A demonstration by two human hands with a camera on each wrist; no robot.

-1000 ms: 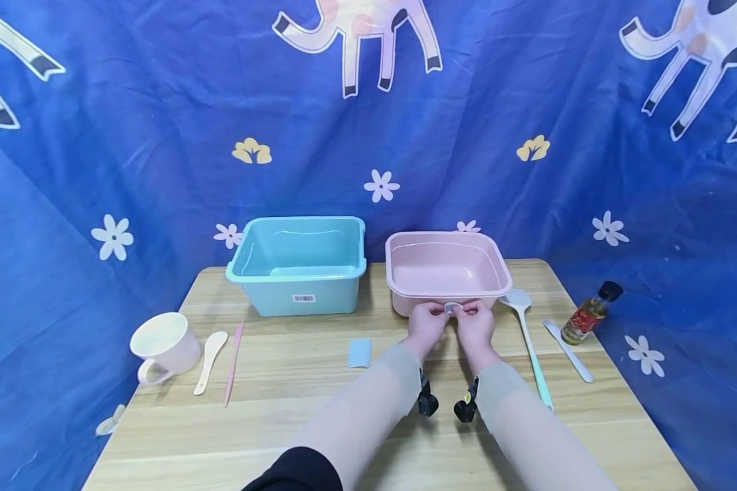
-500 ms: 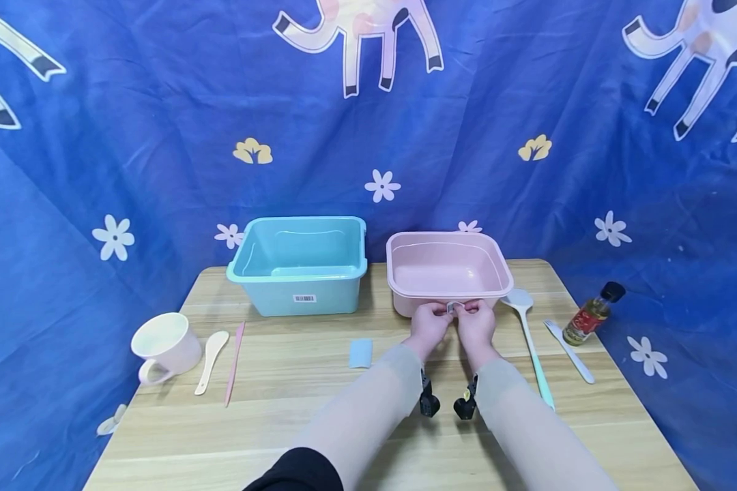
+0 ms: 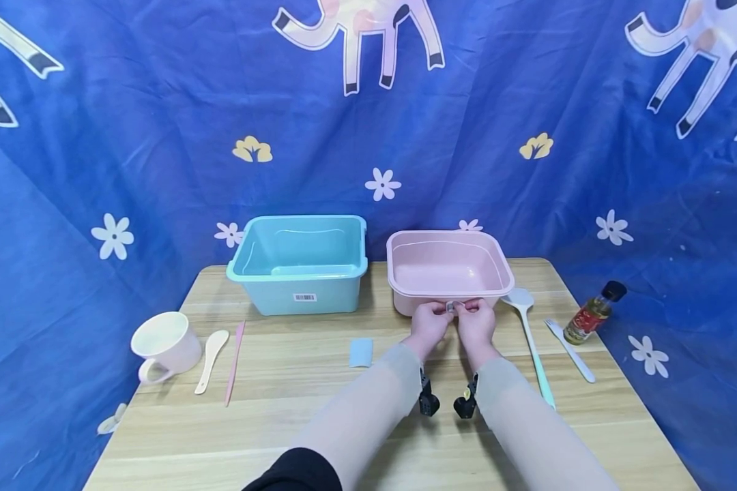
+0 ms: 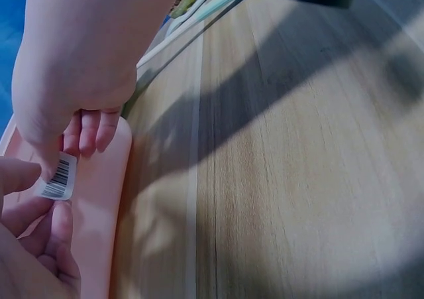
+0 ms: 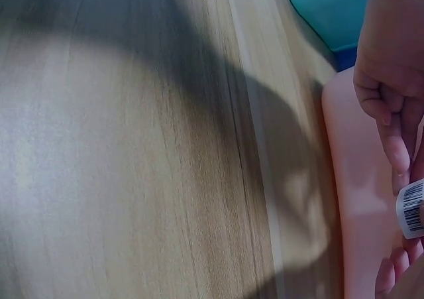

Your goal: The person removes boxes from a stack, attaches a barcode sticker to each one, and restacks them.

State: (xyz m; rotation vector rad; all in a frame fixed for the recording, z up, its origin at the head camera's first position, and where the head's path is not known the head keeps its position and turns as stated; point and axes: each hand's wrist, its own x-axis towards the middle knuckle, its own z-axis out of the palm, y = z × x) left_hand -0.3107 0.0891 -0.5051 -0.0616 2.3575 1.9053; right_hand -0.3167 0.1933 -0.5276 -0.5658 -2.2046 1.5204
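Note:
A white barcode sticker (image 4: 59, 177) is at the front wall of the pink basin (image 3: 448, 236), its edge standing out from the plastic in the wrist views. My left hand (image 3: 430, 327) pinches one end of it with thumb and fingertips. From the other side my right hand (image 3: 475, 327) pinches the opposite end, its thumb over the label in the left wrist view. Both hands meet just below the basin's rim. Most of the sticker is hidden by fingers in the head view.
Left of the basin stands a blue basin (image 3: 301, 299). A light blue piece (image 3: 360, 352) lies in front. Leftward are a mug (image 3: 168, 344), a spoon (image 3: 211, 361) and a pink stick (image 3: 235, 361). On the right are a long-handled turner (image 3: 531, 341), a knife (image 3: 570, 350) and a bottle (image 3: 589, 319).
The sticker shows less of its face between the fingertips than a second ago, tilted at one side. Both hands stay almost in place at the basin's front.

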